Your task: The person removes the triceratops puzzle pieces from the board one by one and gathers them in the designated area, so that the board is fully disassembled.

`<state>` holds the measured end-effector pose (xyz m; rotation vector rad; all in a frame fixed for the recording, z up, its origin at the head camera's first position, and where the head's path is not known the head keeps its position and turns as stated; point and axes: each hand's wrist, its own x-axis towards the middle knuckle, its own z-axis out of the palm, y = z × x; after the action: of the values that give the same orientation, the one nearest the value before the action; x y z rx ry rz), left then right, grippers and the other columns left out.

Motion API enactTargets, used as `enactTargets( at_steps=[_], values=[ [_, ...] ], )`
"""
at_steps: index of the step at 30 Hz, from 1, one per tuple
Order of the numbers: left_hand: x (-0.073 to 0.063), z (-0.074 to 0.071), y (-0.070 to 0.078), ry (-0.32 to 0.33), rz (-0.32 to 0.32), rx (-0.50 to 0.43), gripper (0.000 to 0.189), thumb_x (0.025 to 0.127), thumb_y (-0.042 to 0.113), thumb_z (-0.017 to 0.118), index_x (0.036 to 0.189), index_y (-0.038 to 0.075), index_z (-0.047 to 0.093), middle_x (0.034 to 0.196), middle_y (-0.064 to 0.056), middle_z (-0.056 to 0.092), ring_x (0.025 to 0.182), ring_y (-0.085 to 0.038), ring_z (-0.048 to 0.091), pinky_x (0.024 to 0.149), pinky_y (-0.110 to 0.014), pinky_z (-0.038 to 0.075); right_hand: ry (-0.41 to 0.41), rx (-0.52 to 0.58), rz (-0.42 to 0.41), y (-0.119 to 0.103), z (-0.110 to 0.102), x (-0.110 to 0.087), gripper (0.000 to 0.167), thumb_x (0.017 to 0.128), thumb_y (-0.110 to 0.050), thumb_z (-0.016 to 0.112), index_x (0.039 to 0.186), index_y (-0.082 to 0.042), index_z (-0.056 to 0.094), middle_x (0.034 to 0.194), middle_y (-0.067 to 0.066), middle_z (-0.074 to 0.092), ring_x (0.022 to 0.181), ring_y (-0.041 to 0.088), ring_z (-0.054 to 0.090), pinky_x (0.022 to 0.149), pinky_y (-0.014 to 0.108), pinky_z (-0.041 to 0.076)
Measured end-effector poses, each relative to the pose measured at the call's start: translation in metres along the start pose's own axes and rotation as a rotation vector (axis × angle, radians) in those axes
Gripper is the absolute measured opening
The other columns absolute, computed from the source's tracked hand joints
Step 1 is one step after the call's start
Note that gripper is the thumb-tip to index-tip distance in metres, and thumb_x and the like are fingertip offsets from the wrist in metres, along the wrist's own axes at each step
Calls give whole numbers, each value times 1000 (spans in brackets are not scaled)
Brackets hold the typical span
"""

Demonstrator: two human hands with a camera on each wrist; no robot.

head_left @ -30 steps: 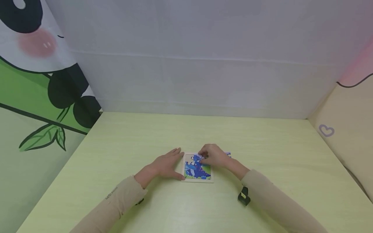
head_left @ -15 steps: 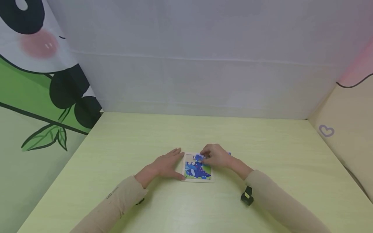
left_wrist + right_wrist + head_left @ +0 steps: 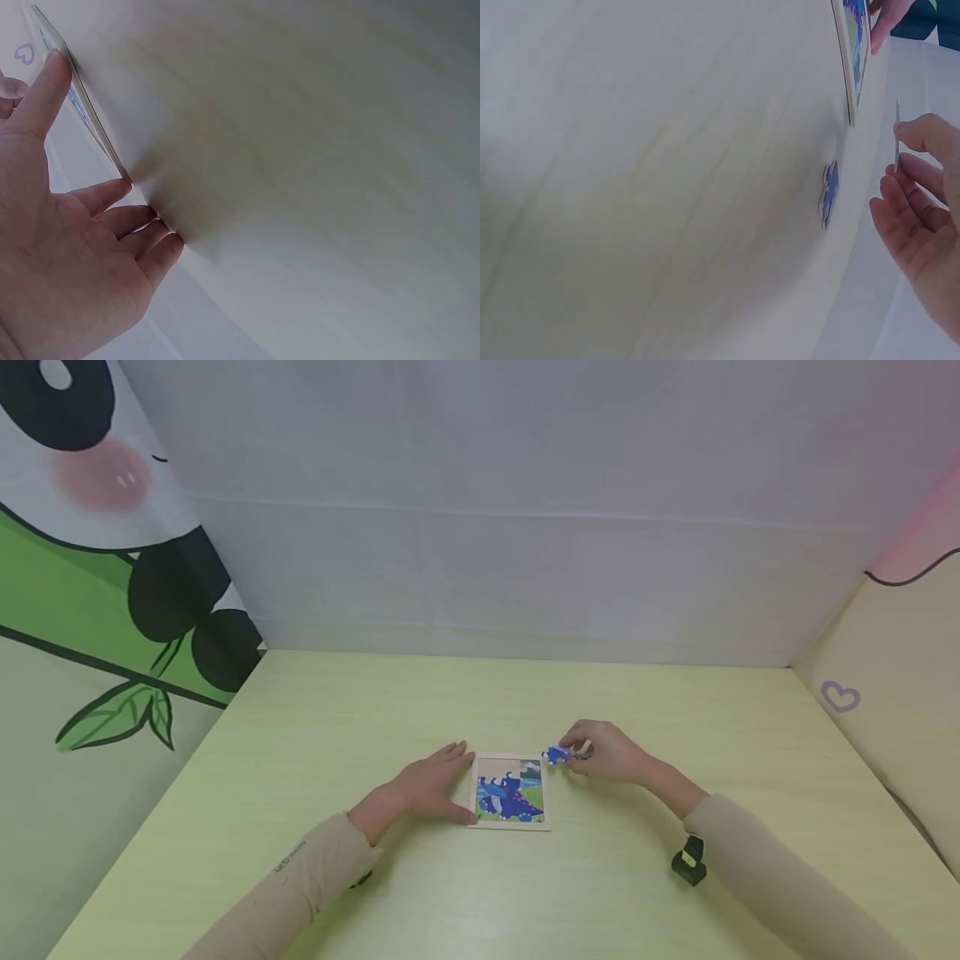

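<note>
A dinosaur jigsaw puzzle sits in a pale wooden tray (image 3: 510, 827) on the table; its upper left part shows bare wood. My left hand (image 3: 431, 785) steadies the tray's left side, thumb on the lower left corner, fingers stretched toward the upper left corner. Just right of the tray, my right hand (image 3: 611, 752) pinches a blue puzzle piece (image 3: 556, 755) between thumb and fingers, above the table. Edge-on in the right wrist view, that held piece (image 3: 897, 139) looks thin. Below it a second puzzle piece (image 3: 829, 193) lies on the table, mostly hidden by the hand in the head view.
The light wood-grain table (image 3: 375, 710) meets a pale back wall (image 3: 525, 585). A panel with cartoon pictures (image 3: 135, 610) stands at the left, and a beige panel (image 3: 892, 718) at the right.
My right hand has moved right, off the tray, carrying the blue puzzle piece away from the puzzle's upper part. The left hand stays in place on the tray.
</note>
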<state>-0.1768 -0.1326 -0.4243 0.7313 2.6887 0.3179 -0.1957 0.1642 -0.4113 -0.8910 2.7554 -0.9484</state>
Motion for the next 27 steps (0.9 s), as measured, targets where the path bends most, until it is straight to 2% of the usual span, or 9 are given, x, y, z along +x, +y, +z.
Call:
enactTargets(
  at_steps=[6, 13, 18, 27],
  values=[
    [0, 0, 0, -5, -1, 8, 97, 69, 55, 70, 142, 7, 28, 150, -12, 17, 138, -28, 13, 107, -45, 24, 16, -33, 17, 20, -13, -17, 23, 77, -10, 67, 98, -2, 66, 94, 2, 62, 85, 16, 57, 75, 35, 51],
    [0, 2, -2, -7, 4, 2, 98, 69, 56, 69, 142, 6, 28, 150, -12, 17, 137, -28, 13, 106, -46, 25, 18, -40, 37, 43, -21, -35, 22, 77, -7, 68, 97, 1, 65, 91, 5, 61, 84, 20, 57, 73, 38, 52],
    [0, 2, -1, -5, 3, 0, 98, 69, 56, 69, 142, 7, 28, 150, -12, 17, 138, -28, 13, 107, -46, 25, 16, -24, 71, 57, -23, -43, 23, 76, -4, 68, 98, 2, 66, 91, 5, 61, 83, 19, 58, 73, 35, 51],
    [1, 1, 0, 1, 2, -10, 97, 69, 54, 70, 142, 6, 29, 150, -13, 18, 137, -28, 14, 107, -46, 24, 18, -50, 59, 67, -22, -48, 23, 74, -2, 69, 97, 3, 67, 91, 5, 62, 82, 17, 58, 70, 27, 51]
  ],
)
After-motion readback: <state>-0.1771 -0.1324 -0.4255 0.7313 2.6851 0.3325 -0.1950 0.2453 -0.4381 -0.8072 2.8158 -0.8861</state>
